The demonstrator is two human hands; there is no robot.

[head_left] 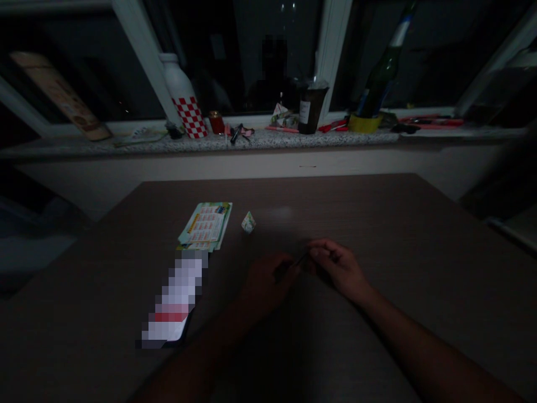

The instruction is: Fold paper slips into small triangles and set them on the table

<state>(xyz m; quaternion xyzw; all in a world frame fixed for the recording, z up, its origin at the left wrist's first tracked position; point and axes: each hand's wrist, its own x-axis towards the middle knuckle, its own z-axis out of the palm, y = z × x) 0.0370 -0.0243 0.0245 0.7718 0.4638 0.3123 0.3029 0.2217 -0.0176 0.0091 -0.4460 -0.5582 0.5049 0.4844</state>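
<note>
Both my hands rest close together on the brown table (377, 212), near its middle. My left hand (266, 282) and my right hand (338, 266) pinch a small thin dark thing (298, 261) between their fingertips; the dim light hides what it is. A small folded paper shape (248, 222), white with green marks, sits on the table just beyond the hands. To its left lies a stack of printed paper sheets (205, 226). A blurred-out flat object (178, 299) lies to the left of my left forearm.
A stone windowsill (235, 141) runs along the back. On it stand a white bottle with red checks (184, 103), a dark cup (311, 106), a green glass bottle (380, 78) on a yellow tape roll, a leaning box (61, 95), and small clutter.
</note>
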